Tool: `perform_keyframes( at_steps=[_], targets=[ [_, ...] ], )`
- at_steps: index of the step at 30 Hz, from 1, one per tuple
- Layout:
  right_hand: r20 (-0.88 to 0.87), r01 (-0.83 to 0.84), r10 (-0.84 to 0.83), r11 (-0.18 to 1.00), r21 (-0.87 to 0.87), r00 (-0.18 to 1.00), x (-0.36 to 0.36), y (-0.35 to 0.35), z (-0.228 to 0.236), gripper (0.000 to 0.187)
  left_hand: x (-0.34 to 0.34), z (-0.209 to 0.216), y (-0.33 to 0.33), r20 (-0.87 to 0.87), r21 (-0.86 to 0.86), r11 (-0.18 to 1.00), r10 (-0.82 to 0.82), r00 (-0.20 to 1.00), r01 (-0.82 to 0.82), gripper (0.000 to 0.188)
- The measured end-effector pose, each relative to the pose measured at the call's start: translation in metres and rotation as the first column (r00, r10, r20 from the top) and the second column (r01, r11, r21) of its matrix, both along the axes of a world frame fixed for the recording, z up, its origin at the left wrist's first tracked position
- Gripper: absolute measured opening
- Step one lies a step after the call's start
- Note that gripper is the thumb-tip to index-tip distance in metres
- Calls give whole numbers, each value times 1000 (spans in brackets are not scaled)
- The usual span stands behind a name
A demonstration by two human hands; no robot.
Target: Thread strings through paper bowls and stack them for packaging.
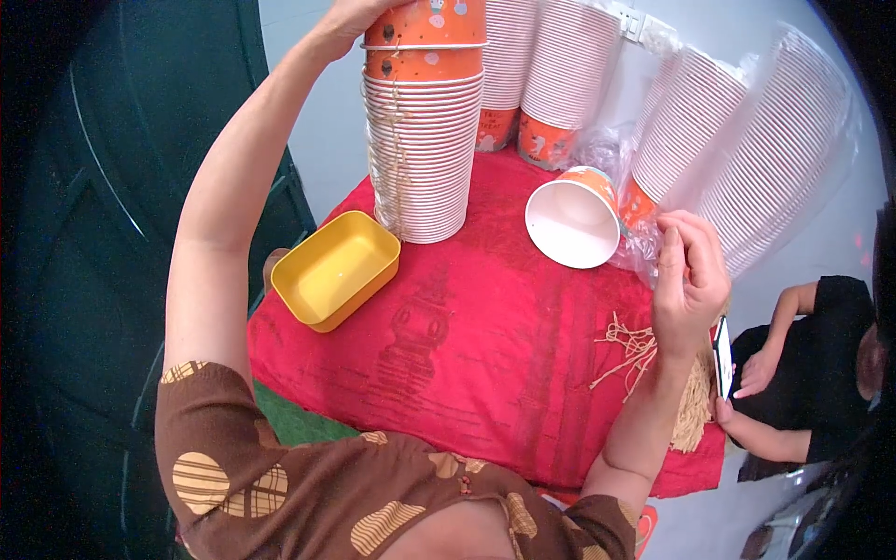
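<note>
A tall stack of nested paper buckets (pixel 420 159), orange with white rims, stands at the far side of the table. Twine strands (pixel 397 140) hang down its left side. At the top, my left hand (pixel 359 19) is closed on the uppermost orange paper bucket (pixel 434 23); the picture's edge cuts off part of the fingers. A single paper bucket (pixel 569 224) lies tilted with its white inside toward me. Just right of it my right hand (pixel 691 280) is raised, fingertips pinched together; whatever they hold, if anything, cannot be made out.
A yellow rectangular tub (pixel 341 271) sits at the table's left on a red cloth (pixel 485 373). Loose twine (pixel 630 350) and a twine bundle (pixel 693 411) lie at the right. Plastic-wrapped bucket stacks (pixel 765 140) stand behind. A person (pixel 803 373) holding a phone (pixel 722 359) is at the right.
</note>
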State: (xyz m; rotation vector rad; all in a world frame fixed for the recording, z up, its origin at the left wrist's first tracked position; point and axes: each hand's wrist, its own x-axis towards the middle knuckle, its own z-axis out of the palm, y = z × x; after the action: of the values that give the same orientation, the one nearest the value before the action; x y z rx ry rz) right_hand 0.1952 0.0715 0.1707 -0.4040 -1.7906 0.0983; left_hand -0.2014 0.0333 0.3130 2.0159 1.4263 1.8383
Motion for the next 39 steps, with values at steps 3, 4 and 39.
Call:
perform_keyframes(
  at_steps=[3,4,39],
  targets=[
    [-1,-17,17,1000,-5,1000,-1,1,-1,7,-2,-2,1,0,-13,1000,19,1000,-19,68],
    [2,-16,16,1000,-6,1000,-1,1,-1,7,-3,-3,2,12,-29,998,53,999,-53,68],
    [-9,-65,66,995,79,998,-5,6,-5,6,0,-31,2,-12,-6,991,131,991,-131,107]
  ],
)
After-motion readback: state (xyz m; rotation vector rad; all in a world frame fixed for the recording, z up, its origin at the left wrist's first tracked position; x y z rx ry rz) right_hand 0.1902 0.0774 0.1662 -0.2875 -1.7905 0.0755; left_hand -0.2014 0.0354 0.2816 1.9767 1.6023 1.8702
